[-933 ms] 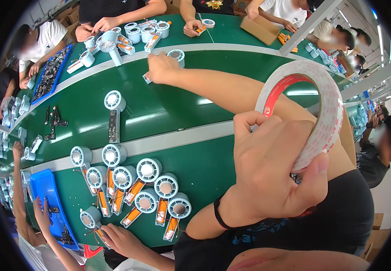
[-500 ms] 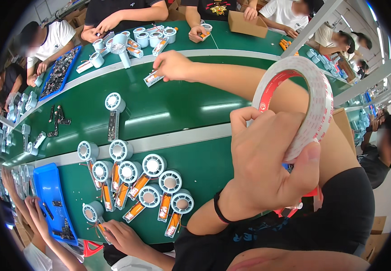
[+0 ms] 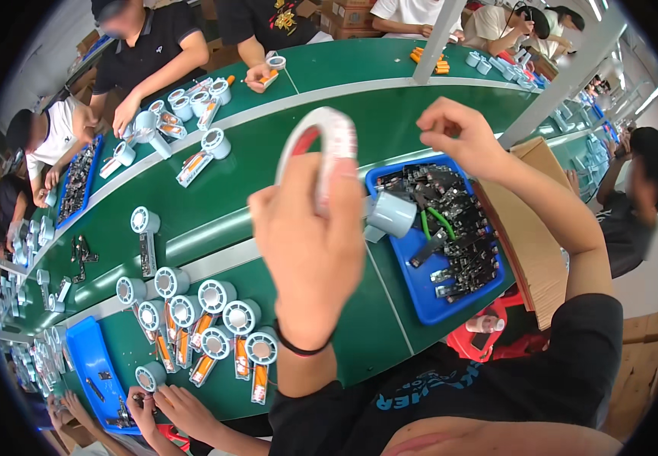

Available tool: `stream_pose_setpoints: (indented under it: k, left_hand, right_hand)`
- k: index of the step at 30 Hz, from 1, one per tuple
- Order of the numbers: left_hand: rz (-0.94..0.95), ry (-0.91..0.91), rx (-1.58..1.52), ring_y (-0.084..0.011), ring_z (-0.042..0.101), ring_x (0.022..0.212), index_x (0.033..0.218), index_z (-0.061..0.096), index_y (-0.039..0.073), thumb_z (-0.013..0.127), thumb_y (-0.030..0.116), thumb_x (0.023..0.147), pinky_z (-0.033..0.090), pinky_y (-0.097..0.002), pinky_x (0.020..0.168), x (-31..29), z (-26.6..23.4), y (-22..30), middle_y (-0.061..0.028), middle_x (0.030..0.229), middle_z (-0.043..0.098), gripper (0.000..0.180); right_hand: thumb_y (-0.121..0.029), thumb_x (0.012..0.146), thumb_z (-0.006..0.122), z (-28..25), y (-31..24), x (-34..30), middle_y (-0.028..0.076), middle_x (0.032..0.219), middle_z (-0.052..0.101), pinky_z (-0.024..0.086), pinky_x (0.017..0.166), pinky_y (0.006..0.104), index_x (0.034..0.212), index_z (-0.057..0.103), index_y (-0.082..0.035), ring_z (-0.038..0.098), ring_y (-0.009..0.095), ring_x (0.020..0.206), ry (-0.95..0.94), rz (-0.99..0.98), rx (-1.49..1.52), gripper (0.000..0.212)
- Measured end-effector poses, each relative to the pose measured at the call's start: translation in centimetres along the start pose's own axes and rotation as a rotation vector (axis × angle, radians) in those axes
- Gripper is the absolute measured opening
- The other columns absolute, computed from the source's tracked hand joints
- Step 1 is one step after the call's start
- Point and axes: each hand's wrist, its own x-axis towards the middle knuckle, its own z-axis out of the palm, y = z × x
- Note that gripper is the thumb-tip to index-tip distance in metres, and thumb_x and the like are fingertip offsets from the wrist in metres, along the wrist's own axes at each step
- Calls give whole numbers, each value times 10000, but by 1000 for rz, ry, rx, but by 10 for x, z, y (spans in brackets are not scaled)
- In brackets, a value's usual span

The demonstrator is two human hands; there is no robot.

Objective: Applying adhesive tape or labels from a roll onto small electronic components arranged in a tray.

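My left hand [image 3: 310, 235], with a black band at its wrist, grips a roll of white tape [image 3: 336, 137] with a red inner core, held up over the bench. My right hand [image 3: 454, 133] hovers beyond a blue tray [image 3: 412, 292], its fingers loosely bent and apart, with nothing visible in them. Black narrow parts [image 3: 469, 258] and green-handled pliers [image 3: 439, 223] fill that tray. A pale blue fan [image 3: 393, 213] rests at the tray's left edge. On the green belt [image 3: 268, 182] lies another fan [image 3: 215, 144] with an orange battery in its handle.
Several fans [image 3: 215, 296] with orange batteries crowd the bench at left, near a co-worker's hands [image 3: 177, 410]. A second blue tray [image 3: 89, 342] stands left of them. A cardboard box [image 3: 523, 220] and a metal post [image 3: 439, 42] are at right. Co-workers sit across the belt.
My right hand has let go of the fan, now lying on the belt, and has drawn back to the right. My left hand has swung left with the tape as the view turned right.
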Motion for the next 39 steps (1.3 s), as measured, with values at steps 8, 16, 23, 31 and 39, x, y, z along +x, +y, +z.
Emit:
stream_pose_setpoints:
  k: [8,16,23,31,39]
  left_hand:
    - [-273,39,492,-332,642,634,1036,659,44,608,285,937,465,-425,706,-33,4,-7,-141,749,688,266]
    - [-209,-199,928,-345,652,827,1062,646,27,656,242,894,467,-444,785,-133,30,-41,-164,902,675,274]
    - [-81,-162,709,-373,570,1033,1072,623,2,707,112,820,438,-484,880,-163,18,-45,-192,1071,606,287]
    - [-201,-39,1239,-394,540,1102,1178,600,-14,634,13,776,437,-492,915,-208,-56,-40,-198,1149,581,404]
    - [-413,-84,1311,-402,556,1110,1283,545,-1,638,0,786,461,-476,927,-210,-64,-32,-197,1204,575,505]
  right_hand:
    - [20,843,682,-14,61,-41,70,858,610,498,664,317,918,656,-29,621,204,761,-32,-328,-196,94]
    - [-31,851,669,-16,52,-59,100,862,596,494,677,404,907,657,-52,616,314,788,-250,-404,-203,61]
    - [-42,857,618,-17,75,-77,111,944,568,494,689,447,1018,634,-94,613,347,804,-340,-430,-289,170]
    - [-70,844,566,-2,81,-81,132,962,623,506,727,486,1080,618,-83,649,371,857,-533,-272,-455,241]
    - [-172,814,651,1,83,-88,151,891,680,527,739,486,1030,641,-51,673,374,869,-777,-162,-522,248]
